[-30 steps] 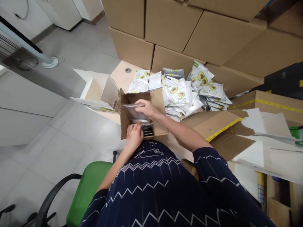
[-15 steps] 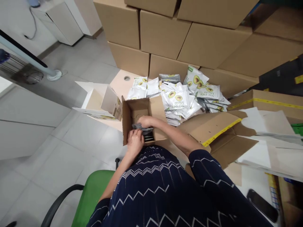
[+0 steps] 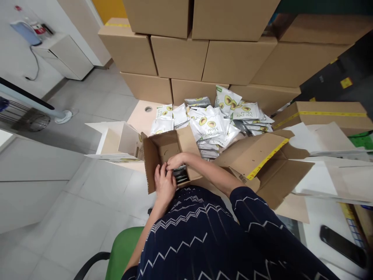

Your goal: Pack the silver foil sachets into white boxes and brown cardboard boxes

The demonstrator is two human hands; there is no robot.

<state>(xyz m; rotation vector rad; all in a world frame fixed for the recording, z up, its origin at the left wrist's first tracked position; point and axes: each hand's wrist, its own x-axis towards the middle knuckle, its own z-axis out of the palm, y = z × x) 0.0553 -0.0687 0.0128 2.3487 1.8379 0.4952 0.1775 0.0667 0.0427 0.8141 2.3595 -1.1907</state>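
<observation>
1. Cabinet (image 3: 35, 202): cut off by the left edge.
2. White box (image 3: 128, 138): stands open, beige interior exposed; right end just beside the brown box (image 3: 167, 149).
3. Green chair (image 3: 125, 249): cut off by the lower edge and partly covered by the left arm.
4. Left hand (image 3: 164, 184): fingers bent over into the brown box, close against the right hand; whether they grip anything cannot be determined.
5. Right hand (image 3: 176, 160): fingers curled inside the same box; fingertips hidden, grip cannot be determined.
6. Dark packets (image 3: 181, 175): stacked in the near part of the brown box, partly covered by both hands; count unclear.
7. White packets (image 3: 210, 122): heaped on the table (image 3: 138, 116); lower ones mostly covered.
8. Large carton (image 3: 247, 155): lies open; flaps conceal part of its interior.
</observation>
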